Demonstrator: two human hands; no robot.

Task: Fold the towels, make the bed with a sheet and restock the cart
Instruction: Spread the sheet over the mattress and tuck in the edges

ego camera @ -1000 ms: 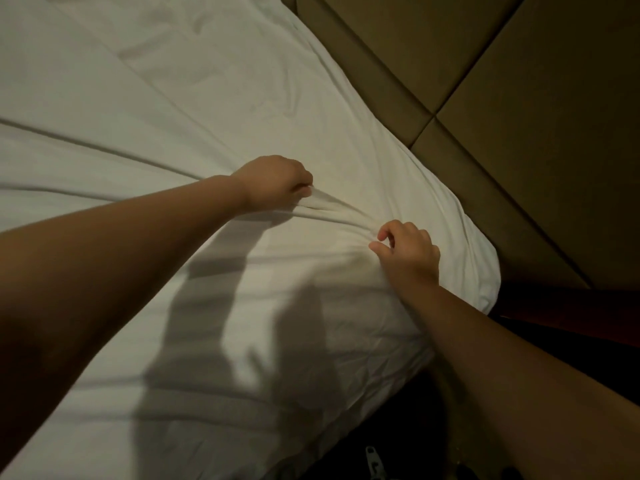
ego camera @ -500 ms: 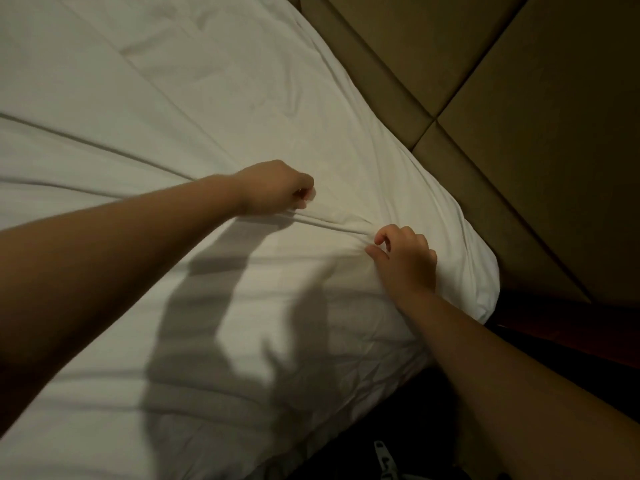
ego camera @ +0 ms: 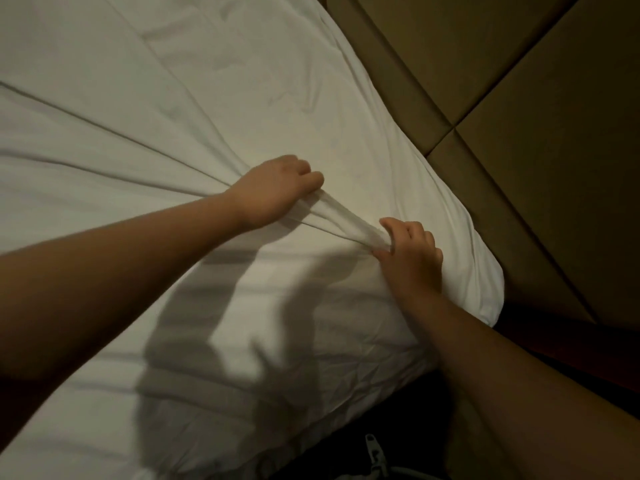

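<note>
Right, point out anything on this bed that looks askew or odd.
The sheet is bunched into a twisted ridge between the left hand and right hand near the mattress corner, with creases fanning leftward. No tear or spill shows.

Olive-brown padded upholstered wall panels [ego camera: 519, 64] from 12 to 3 o'clock, split by dark recessed seams [ego camera: 453, 128] meeting near 2 o'clock. Dark reddish-brown strip [ego camera: 571, 341] at 4 o'clock. Near-black area [ego camera: 426, 403] at 5 o'clock, unreadable. Dim, warm light.
</note>
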